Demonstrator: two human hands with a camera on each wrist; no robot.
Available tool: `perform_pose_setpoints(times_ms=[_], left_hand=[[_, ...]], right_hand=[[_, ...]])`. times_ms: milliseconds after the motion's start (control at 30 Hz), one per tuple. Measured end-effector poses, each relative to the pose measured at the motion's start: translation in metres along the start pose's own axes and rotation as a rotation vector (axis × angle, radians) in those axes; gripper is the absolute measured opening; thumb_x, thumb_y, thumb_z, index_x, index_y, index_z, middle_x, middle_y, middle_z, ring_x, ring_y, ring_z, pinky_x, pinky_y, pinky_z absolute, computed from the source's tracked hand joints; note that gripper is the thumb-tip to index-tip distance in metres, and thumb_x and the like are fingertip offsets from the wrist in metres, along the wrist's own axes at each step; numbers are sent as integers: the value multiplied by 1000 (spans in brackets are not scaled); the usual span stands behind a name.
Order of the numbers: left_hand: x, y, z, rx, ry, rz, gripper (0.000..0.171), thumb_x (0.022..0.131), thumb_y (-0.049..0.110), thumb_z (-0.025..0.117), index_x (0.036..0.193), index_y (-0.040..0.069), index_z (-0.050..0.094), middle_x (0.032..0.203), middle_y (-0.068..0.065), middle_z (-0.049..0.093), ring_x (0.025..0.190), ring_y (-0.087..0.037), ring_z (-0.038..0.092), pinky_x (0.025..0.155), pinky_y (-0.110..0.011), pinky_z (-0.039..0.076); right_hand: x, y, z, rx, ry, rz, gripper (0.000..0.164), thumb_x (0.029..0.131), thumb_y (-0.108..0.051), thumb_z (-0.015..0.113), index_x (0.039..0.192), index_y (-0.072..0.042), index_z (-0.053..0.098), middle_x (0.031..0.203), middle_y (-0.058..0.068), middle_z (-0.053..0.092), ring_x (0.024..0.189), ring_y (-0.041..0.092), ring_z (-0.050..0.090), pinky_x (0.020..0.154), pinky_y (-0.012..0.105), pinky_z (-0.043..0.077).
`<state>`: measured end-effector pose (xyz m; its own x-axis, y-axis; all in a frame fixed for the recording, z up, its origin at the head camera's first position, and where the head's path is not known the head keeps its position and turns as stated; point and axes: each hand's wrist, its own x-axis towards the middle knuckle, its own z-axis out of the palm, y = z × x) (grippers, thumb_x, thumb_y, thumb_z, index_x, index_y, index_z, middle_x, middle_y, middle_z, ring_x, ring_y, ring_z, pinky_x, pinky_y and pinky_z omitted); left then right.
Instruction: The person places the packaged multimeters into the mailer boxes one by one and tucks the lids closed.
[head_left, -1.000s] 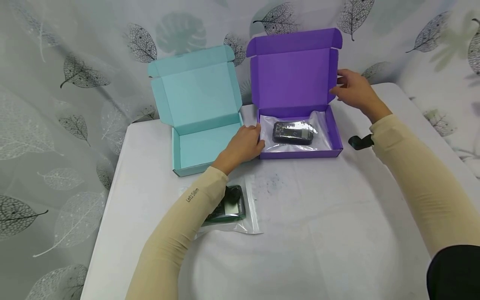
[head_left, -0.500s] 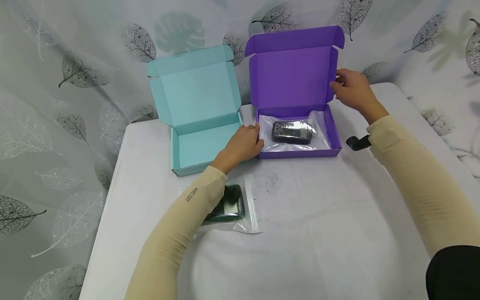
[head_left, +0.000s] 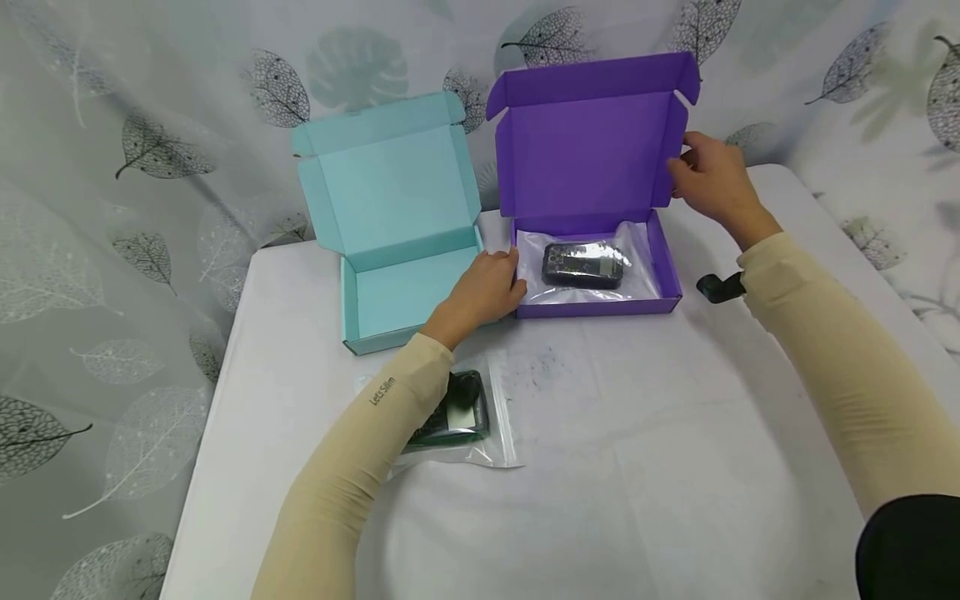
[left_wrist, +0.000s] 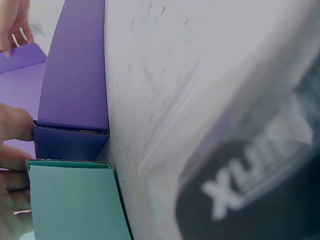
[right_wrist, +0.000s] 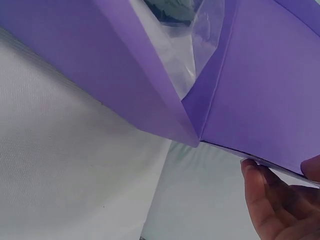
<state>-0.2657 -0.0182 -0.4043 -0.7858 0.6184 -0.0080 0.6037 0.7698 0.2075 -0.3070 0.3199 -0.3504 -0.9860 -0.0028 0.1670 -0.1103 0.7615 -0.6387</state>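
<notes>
A purple box point(head_left: 600, 309) stands with its lid point(head_left: 585, 158) raised, holding a dark handheld meter point(head_left: 582, 265) in a clear plastic bag point(head_left: 637, 275). My right hand point(head_left: 712, 179) pinches the lid's right side flap; in the right wrist view thumb and fingers point(right_wrist: 257, 200) lie on either side of its edge. My left hand point(head_left: 486, 287) grips the purple box's left wall where it meets an open teal box point(head_left: 405, 292). In the left wrist view, thumb point(left_wrist: 17, 122) is at the purple wall and fingers are at the teal wall point(left_wrist: 75, 200).
In front of the teal box lies a second dark meter point(head_left: 461, 412) in a zip bag point(head_left: 498, 433), partly hidden under my left forearm. A white cloth covers the table point(head_left: 637, 467). Behind hangs a leaf-patterned curtain point(head_left: 360, 50).
The purple lid's right side has swung slightly outward to the right, with my right hand still pinching the flap. My left hand and the teal box stay nearly in place.
</notes>
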Motion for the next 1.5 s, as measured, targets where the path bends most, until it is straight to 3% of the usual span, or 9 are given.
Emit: perform_pose_setpoints(times_ms=[100,200,333,467,567,1033,1233,1500], left_hand=[[0,1,1,-10,-7,-1,54,94,22,46,136,-10,38,121,-21,55,113,-33,50,106,-41,23],[0,2,1,-15,-14,-6,54,94,23,46,137,-9,37,121,-20,55,114,-31,49,106,-41,23],[-1,3,1,-19,0,-2,54,94,22,46,136,-10,38,120,-20,56,112,-32,50,105,-41,24],[-1,3,1,-22,15,8,53,94,22,47,135,-10,39,120,-21,56,111,-34,51,105,-41,25],[-1,3,1,-25,15,9,53,94,22,47,135,-10,39,120,-21,56,111,-34,52,105,-41,25],[-2,3,-3,-36,-35,-25,56,94,25,47,138,-7,36,121,-19,55,111,-34,50,105,-39,25],[-3,0,-5,-28,-60,-27,59,95,29,46,140,-6,34,125,-19,53,114,-32,49,102,-38,29],[-2,-3,-6,-21,-66,-6,62,93,32,47,140,-7,34,126,-19,52,114,-31,49,101,-39,30]], right_hand=[[-1,0,0,-20,13,-17,44,94,-24,42,132,-3,49,101,22,64,54,-5,55,50,14,43],[-1,-1,0,-29,20,-32,42,92,-21,42,129,-2,50,102,22,64,52,-7,54,49,13,43],[-2,-4,0,-59,14,-43,41,91,-17,41,127,3,48,111,25,60,66,13,64,50,12,41],[-4,-6,0,-79,-5,-46,41,91,-16,38,125,7,43,117,29,55,86,40,62,64,33,49],[-5,-5,0,-96,-5,-59,39,91,-15,37,121,8,43,113,30,56,87,43,60,72,51,45],[-8,-5,5,-179,-20,-113,34,93,-14,34,113,12,40,90,29,54,77,45,52,66,56,40],[-10,-6,9,-210,-23,-145,31,93,-11,33,111,14,37,81,25,51,67,41,51,58,51,40],[-10,-7,11,-223,-21,-139,33,92,-10,34,112,17,36,81,27,50,70,44,51,60,56,40]])
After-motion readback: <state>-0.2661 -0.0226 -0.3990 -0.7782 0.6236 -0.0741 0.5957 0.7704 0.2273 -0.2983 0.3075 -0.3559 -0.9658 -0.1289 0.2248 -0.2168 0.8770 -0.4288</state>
